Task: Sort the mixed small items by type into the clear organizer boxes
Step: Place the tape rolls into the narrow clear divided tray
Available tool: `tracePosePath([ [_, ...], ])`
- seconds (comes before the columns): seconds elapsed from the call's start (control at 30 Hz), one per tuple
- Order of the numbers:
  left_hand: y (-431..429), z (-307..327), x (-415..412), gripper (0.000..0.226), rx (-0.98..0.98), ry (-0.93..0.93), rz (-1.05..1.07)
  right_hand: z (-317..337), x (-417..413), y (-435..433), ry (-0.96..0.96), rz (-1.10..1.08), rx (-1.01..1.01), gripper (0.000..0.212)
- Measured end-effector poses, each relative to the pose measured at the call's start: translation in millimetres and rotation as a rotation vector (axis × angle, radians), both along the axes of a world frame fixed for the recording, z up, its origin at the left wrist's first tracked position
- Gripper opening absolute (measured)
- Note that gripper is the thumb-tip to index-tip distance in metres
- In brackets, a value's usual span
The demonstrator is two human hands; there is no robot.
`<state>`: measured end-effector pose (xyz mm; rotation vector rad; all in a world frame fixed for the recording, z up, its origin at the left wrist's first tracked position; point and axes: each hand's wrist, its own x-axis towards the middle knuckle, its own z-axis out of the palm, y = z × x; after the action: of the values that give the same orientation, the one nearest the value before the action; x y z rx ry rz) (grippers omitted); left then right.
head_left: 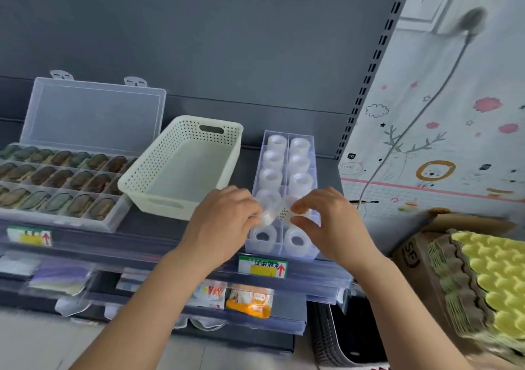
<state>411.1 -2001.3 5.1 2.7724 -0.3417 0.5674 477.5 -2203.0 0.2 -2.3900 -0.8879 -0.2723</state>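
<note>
**Nearly full: two last rolls held over the tape box**

Here, in the head view, a person at a shop shelf holds one small roll in each hand above a clear organizer box. The left hand pinches a translucent roll between thumb and curled fingers. The right hand does the same with a dotted roll, and the two rolls touch between the hands.

Both rolls hang directly over the box, above the second row from its front. The box's long axis runs straight away from the person, in two columns of cells. The stored rolls sit one to a cell, holes facing up.

The hands hide most of the cells beneath them. The right-hand cell there looks like the open one, and the right hand is nearer to it, so a short drop should seat the dotted roll.

The cream basket, just left of the box, shows nothing inside. A second lidded organizer further left holds dark oval items.

The price tag under the box carries a yellow band and a red up-arrow, and its characters are too blurred to read. The cardboard carton at right bears what looks like "SF".
</note>
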Motion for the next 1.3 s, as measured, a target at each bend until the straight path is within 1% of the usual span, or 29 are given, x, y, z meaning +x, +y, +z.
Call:
tracePosePath([
  [0.1,-5,-10,3,0.009,0.044,0.038,-0.067,-3,-4,-8,0.027,-0.008,-0.054,0.013],
  [0.2,-5,-17,8,0.013,0.052,0.126,-0.084,-8,-7,-11,0.060,-0.020,-0.105,0.011],
  [0.3,-5,-23,11,0.018,0.072,0.166,-0.094,-16,-8,-11,0.091,-0.041,-0.132,0.011],
  [0.43,-1,-29,15,0.007,0.124,0.149,-0.112,-23,-9,-8,0.113,-0.088,-0.128,0.011],
  [0.53,1,-31,19,0.010,0.137,0.123,-0.135,-23,-8,-6,0.138,-0.108,-0.139,0.012],
  [0.6,2,-32,21,0.009,0.150,0.141,-0.161,-22,-7,-6,0.168,-0.092,-0.173,0.010],
  [0.73,4,-36,21,0.020,0.173,0.163,-0.154,-21,-5,-4,0.178,-0.066,-0.260,0.014],
  [0.87,2,-36,21,0.015,0.185,0.184,-0.172,-20,-2,-3,0.170,-0.063,-0.321,0.018],
  [0.93,2,-35,19,0.013,0.186,0.157,-0.183,-18,-2,-1,0.158,-0.084,-0.331,0.019],
  [1.0,5,-31,16,0.008,0.137,0.103,-0.182,-15,-2,6,0.138,-0.121,-0.290,0.019],
  [1.07,14,-22,15,0.007,0.081,0.036,-0.129,-10,-2,17,0.101,-0.115,-0.233,0.020],
  [1.17,43,-7,16,0.016,0.051,-0.021,0.089,-2,-3,49,0.070,-0.030,-0.159,0.025],
  [1.23,69,-1,17,0.024,0.052,0.033,0.277,1,-2,75,0.074,0.002,-0.133,0.034],
  [1.3,94,2,17,0.034,0.095,0.128,0.448,2,1,99,0.105,-0.005,-0.168,0.044],
])
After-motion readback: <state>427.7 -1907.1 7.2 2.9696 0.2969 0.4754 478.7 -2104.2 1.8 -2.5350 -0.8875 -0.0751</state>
